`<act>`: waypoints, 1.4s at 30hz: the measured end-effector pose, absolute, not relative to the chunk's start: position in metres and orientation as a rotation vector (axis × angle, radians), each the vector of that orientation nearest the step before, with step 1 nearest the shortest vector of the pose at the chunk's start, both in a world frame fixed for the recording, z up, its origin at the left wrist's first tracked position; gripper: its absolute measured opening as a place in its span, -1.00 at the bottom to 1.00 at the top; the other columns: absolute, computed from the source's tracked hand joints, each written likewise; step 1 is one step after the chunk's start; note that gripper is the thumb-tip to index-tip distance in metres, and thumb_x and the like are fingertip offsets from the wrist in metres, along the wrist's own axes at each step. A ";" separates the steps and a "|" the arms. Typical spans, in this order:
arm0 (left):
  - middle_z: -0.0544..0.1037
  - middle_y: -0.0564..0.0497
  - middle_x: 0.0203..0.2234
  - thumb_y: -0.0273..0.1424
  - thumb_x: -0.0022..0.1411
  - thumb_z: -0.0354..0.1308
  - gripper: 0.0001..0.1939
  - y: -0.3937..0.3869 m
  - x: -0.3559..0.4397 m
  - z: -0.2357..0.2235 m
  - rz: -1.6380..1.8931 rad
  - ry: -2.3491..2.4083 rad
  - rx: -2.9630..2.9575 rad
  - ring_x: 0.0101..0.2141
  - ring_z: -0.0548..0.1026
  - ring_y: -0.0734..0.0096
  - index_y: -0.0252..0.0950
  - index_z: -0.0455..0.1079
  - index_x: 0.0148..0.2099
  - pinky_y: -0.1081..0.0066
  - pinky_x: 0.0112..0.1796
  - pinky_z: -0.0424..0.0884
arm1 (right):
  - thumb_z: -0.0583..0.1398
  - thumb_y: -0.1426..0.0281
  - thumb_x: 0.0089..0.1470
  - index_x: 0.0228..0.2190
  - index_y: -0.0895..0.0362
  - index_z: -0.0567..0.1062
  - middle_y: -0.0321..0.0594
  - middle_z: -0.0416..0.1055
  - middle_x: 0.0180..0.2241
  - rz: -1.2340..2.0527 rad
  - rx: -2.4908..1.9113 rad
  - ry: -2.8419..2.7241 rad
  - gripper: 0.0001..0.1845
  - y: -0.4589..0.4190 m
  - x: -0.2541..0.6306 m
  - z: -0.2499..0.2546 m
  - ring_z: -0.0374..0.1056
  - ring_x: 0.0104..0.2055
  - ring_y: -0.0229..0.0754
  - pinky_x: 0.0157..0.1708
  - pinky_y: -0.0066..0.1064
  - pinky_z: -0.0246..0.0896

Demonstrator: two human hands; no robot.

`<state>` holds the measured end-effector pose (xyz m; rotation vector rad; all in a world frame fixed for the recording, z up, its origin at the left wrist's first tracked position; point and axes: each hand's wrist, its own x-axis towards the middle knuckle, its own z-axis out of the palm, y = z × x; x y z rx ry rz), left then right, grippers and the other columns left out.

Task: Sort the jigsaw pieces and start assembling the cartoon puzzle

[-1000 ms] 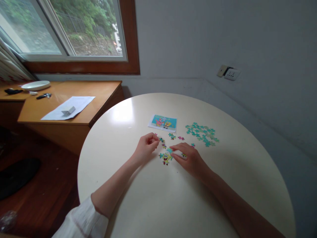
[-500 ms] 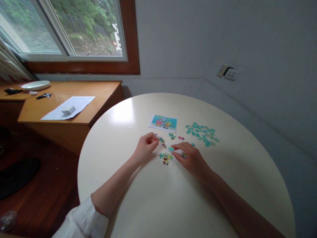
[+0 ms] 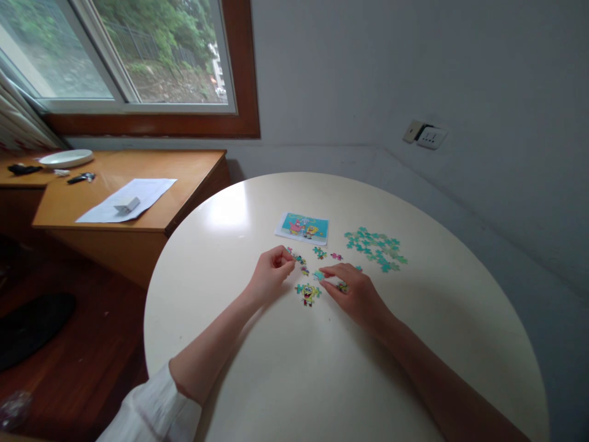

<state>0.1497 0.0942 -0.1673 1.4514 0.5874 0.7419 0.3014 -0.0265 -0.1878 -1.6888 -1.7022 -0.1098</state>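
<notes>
My right hand (image 3: 352,285) pinches a teal puzzle piece (image 3: 318,276) between thumb and fingertips, just above the joined yellow-and-teal pieces (image 3: 308,294) that show a cartoon face. My left hand (image 3: 275,267) is closed, its fingertips at a small dark-and-teal puzzle piece (image 3: 300,259); whether it grips that piece is hard to see. Around them lie a pink piece (image 3: 336,256), a teal-and-yellow piece (image 3: 319,252) and a small purplish piece (image 3: 304,271). Another yellow piece (image 3: 342,286) is partly hidden by my right hand.
A printed reference picture (image 3: 304,228) lies behind the hands on the round white table (image 3: 285,380). To the right spreads a pile of teal puzzle pieces (image 3: 375,247). At the left, a wooden desk (image 3: 193,178) carries paper (image 3: 150,191) and a white plate (image 3: 67,158).
My right hand has shifted very slightly with the teal piece, which now sits a touch higher and to the right. The left hand stays where it was.
</notes>
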 end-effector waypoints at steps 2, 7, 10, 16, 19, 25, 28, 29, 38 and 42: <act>0.15 0.23 -0.76 -0.41 -0.08 0.12 -0.84 0.094 0.150 -0.167 0.744 0.591 1.455 -0.69 0.04 0.69 -0.31 0.18 -0.56 0.56 -0.62 -0.07 | 0.15 0.42 0.06 -0.29 0.10 0.47 -0.19 0.49 -0.37 -0.100 -1.690 -1.705 -0.86 -0.027 0.301 -0.188 0.39 -0.29 -0.14 -0.27 -0.32 0.30; 0.15 0.22 -0.77 -0.39 -0.11 0.14 -0.83 0.094 0.150 -0.166 0.737 0.610 1.459 -0.69 0.04 0.69 -0.31 0.19 -0.57 0.56 -0.62 -0.07 | 0.15 0.41 0.06 -0.29 0.09 0.47 -0.19 0.49 -0.37 -0.093 -1.692 -1.701 -0.86 -0.026 0.301 -0.188 0.39 -0.29 -0.14 -0.28 -0.32 0.30; 0.16 0.22 -0.76 -0.39 -0.12 0.15 -0.83 0.094 0.150 -0.166 0.736 0.621 1.457 -0.69 0.04 0.69 -0.31 0.19 -0.58 0.56 -0.61 -0.06 | 0.15 0.42 0.05 -0.29 0.10 0.47 -0.19 0.49 -0.37 -0.084 -1.685 -1.705 -0.86 -0.026 0.301 -0.188 0.39 -0.29 -0.15 -0.27 -0.32 0.30; 0.17 0.22 -0.76 -0.40 -0.12 0.13 -0.84 0.093 0.150 -0.165 0.738 0.624 1.451 -0.69 0.04 0.68 -0.32 0.20 -0.57 0.56 -0.61 -0.07 | 0.16 0.43 0.05 -0.29 0.11 0.47 -0.18 0.48 -0.37 -0.076 -1.681 -1.710 -0.86 -0.026 0.301 -0.187 0.39 -0.29 -0.14 -0.27 -0.30 0.31; 0.17 0.22 -0.76 -0.40 -0.13 0.14 -0.84 0.093 0.150 -0.165 0.742 0.626 1.445 -0.69 0.04 0.69 -0.32 0.20 -0.58 0.56 -0.61 -0.07 | 0.15 0.44 0.05 -0.28 0.11 0.47 -0.18 0.49 -0.37 -0.068 -1.684 -1.714 -0.85 -0.026 0.301 -0.187 0.39 -0.29 -0.14 -0.27 -0.30 0.31; 0.18 0.22 -0.76 -0.42 -0.12 0.14 -0.84 0.094 0.150 -0.167 0.754 0.624 1.457 -0.69 0.05 0.69 -0.32 0.20 -0.58 0.57 -0.61 -0.06 | 0.16 0.44 0.04 -0.29 0.11 0.46 -0.18 0.48 -0.36 -0.051 -1.661 -1.724 -0.86 -0.026 0.301 -0.189 0.38 -0.29 -0.14 -0.27 -0.30 0.32; 0.18 0.22 -0.77 -0.42 -0.12 0.14 -0.84 0.094 0.150 -0.167 0.749 0.629 1.459 -0.69 0.05 0.69 -0.32 0.19 -0.58 0.56 -0.61 -0.07 | 0.16 0.45 0.04 -0.30 0.11 0.46 -0.17 0.48 -0.35 -0.045 -1.649 -1.736 -0.87 -0.026 0.301 -0.190 0.38 -0.28 -0.14 -0.26 -0.29 0.31; 0.17 0.22 -0.77 -0.41 -0.12 0.14 -0.84 0.094 0.150 -0.167 0.748 0.630 1.457 -0.68 0.05 0.68 -0.32 0.19 -0.58 0.57 -0.61 -0.06 | 0.16 0.45 0.04 -0.30 0.12 0.46 -0.17 0.47 -0.35 -0.041 -1.646 -1.739 -0.87 -0.026 0.301 -0.190 0.38 -0.28 -0.14 -0.26 -0.29 0.31; 0.18 0.21 -0.76 -0.42 -0.14 0.13 -0.85 0.093 0.150 -0.165 0.750 0.642 1.457 -0.67 0.07 0.68 -0.33 0.19 -0.59 0.57 -0.61 -0.05 | 0.16 0.46 0.04 -0.30 0.11 0.47 -0.17 0.48 -0.34 -0.011 -1.626 -1.754 -0.86 -0.026 0.300 -0.189 0.38 -0.27 -0.15 -0.25 -0.31 0.31; 0.19 0.20 -0.75 -0.43 -0.14 0.13 -0.86 0.093 0.150 -0.166 0.751 0.655 1.467 -0.67 0.08 0.67 -0.33 0.21 -0.58 0.56 -0.60 -0.03 | 0.17 0.47 0.03 -0.29 0.11 0.47 -0.17 0.48 -0.34 -0.009 -1.622 -1.761 -0.85 -0.026 0.300 -0.190 0.38 -0.26 -0.15 -0.25 -0.30 0.31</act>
